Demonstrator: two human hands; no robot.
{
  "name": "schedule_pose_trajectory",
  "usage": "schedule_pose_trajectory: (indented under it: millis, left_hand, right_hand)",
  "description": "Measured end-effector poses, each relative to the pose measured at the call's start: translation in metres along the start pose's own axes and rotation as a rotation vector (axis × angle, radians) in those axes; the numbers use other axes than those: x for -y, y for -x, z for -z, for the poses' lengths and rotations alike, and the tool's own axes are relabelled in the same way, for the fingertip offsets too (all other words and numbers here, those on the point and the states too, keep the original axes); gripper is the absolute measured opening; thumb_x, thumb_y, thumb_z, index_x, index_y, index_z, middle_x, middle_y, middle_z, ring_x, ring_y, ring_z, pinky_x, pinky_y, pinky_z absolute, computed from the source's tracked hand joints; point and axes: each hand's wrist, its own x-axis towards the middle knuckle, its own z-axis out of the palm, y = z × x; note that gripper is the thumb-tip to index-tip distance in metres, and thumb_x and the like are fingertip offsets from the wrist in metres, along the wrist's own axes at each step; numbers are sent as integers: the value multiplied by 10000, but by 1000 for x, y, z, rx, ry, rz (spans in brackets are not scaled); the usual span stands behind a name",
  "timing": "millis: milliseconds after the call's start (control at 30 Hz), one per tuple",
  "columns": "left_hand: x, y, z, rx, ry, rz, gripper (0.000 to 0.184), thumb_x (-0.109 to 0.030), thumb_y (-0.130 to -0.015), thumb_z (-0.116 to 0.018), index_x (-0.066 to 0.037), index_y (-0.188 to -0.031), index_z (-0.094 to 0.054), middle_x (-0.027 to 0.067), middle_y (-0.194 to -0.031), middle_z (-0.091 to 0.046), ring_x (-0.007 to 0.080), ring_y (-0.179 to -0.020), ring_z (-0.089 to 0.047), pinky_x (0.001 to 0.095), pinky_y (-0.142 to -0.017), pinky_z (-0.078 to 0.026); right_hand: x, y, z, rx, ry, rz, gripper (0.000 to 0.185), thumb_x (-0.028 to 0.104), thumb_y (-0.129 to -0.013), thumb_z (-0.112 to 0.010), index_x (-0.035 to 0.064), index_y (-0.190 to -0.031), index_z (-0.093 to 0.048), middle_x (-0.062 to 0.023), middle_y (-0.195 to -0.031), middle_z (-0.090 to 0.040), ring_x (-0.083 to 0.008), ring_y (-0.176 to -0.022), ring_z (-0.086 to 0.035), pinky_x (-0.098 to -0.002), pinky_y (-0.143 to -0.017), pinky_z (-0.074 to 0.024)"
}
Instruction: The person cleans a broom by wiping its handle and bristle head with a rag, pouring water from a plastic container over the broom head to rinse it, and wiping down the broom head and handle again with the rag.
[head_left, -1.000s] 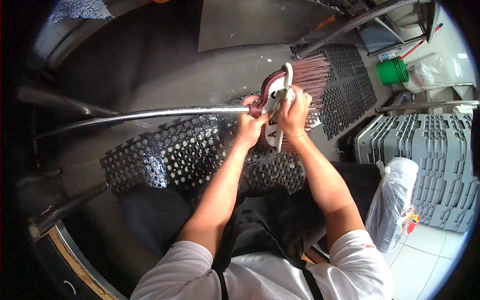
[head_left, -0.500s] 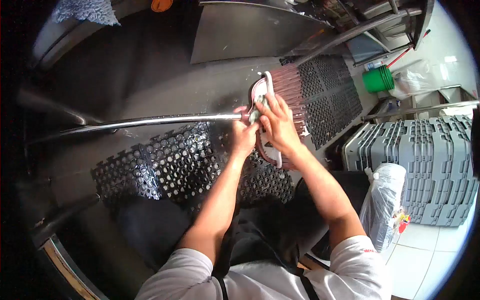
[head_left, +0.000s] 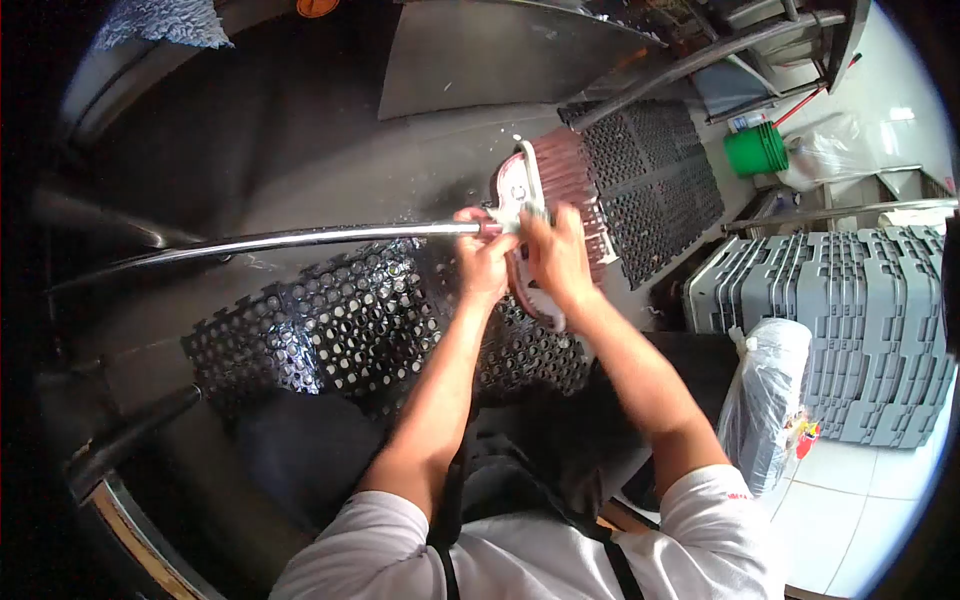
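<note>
A broom [head_left: 519,185] with a white and maroon head and brown-maroon bristles lies on its side before me, its shiny metal handle [head_left: 340,236] running off to the left. My left hand [head_left: 482,262] is wrapped round the neck where handle and head join. On the middle of the head, my right hand [head_left: 560,258] has its fingers curled, slightly blurred by motion. Close to both hands' fingertips, around the socket, shows a small crumpled pale grey-green material [head_left: 510,214]; its kind is unclear. What the right fingers pinch is partly hidden.
Black perforated rubber mats [head_left: 375,335] cover part of the dark floor. Grey folded crates [head_left: 830,330] and a plastic-wrapped roll [head_left: 770,400] stand at the right. A green bucket [head_left: 755,150] is behind them. Metal rack legs [head_left: 710,65] rise at the upper right.
My right hand's fingers have drawn in and curled on the broom head, uncovering more of its upper part. The left hand has shifted slightly along the neck.
</note>
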Motion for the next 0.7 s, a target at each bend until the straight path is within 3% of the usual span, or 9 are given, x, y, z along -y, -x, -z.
schedule_pose_trajectory:
  millis: [133,300,400,567,700]
  left_hand:
    - [-6,-8,12,60,-81,48,467,191,-723,-593,-119,-1035,-435,-3,-841,-537,105,-735,-577,264,-692,-513]
    - [-7,-11,11,56,-146,34,417,161,-762,-627,-113,-1020,-448,-13,-831,-518,93,-734,-546,258,-713,-487]
    - [-10,-16,9,10,-93,-23,356,121,-803,-656,-103,-1002,-463,-14,-826,-520,82,-745,-527,249,-745,-467]
    - [11,-28,49,-112,-89,-72,343,123,-797,-654,-98,-985,-471,-12,-838,-520,85,-752,-522,243,-741,-459]
    - [23,-36,77,-192,-109,-55,362,135,-799,-662,-96,-999,-466,-2,-831,-523,108,-767,-544,267,-779,-481]
  right_hand:
    - [3,41,4,45,-17,36,312,46,-770,-616,88,-1075,-659,-212,-1058,-563,-380,-960,-541,-470,-802,-451]
    - [-18,-47,-9,-159,10,42,303,44,-773,-613,101,-1065,-671,-211,-1027,-555,-394,-960,-530,-473,-814,-444]
    - [-13,-40,-18,-143,1,51,304,36,-773,-608,96,-1065,-671,-212,-1014,-550,-399,-965,-524,-474,-823,-439]
    - [-2,70,-26,151,-63,25,315,62,-783,-609,124,-1084,-675,-187,-1043,-557,-373,-954,-544,-462,-796,-457]
    - [-7,82,-15,345,-68,-42,286,55,-761,-631,117,-1031,-701,-186,-929,-580,-366,-890,-573,-446,-759,-478]
